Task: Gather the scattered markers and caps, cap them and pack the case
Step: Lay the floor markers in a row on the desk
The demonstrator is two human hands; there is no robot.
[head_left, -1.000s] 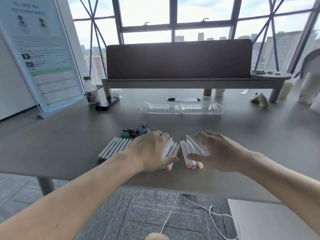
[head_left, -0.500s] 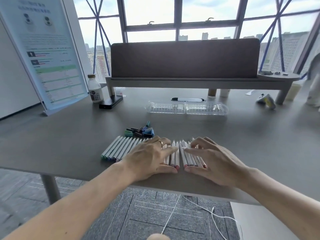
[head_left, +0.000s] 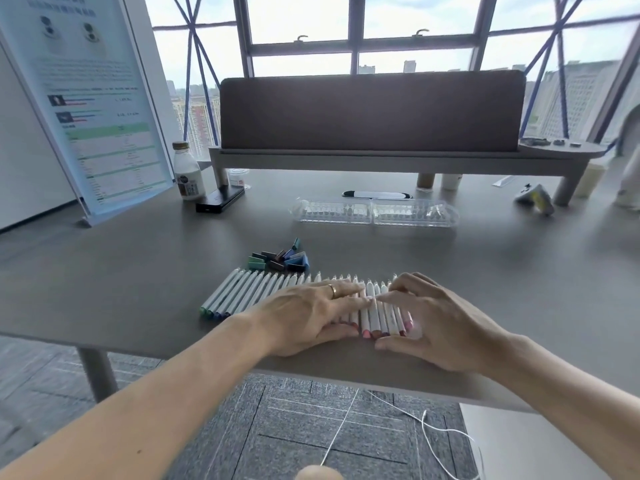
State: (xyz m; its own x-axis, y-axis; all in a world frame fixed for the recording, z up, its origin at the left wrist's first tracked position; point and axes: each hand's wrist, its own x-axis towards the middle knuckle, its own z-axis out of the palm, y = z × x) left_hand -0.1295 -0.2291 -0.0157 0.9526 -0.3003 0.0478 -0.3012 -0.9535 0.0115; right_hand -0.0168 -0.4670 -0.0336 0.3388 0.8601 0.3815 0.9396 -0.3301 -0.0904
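Markers point(head_left: 249, 296): one side-by-side row on the table point(head_left: 138, 271).
Left hand point(head_left: 311, 317): flat on the row's middle, fingers straight.
Right hand point(head_left: 433, 323): spread over the row's right end, gripping nothing.
Caps point(head_left: 280, 259): heaped just behind the row.
Case point(head_left: 374, 212): well behind the row.

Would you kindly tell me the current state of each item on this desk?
White-barrelled markers: lying side by side in one row.
Dark loose caps: heaped behind the row, off the markers.
Clear plastic case: laid open, halves flat.
White bottle: upright, capped.
Left hand: flat on the row.
Right hand: fingers touching the row's right end.
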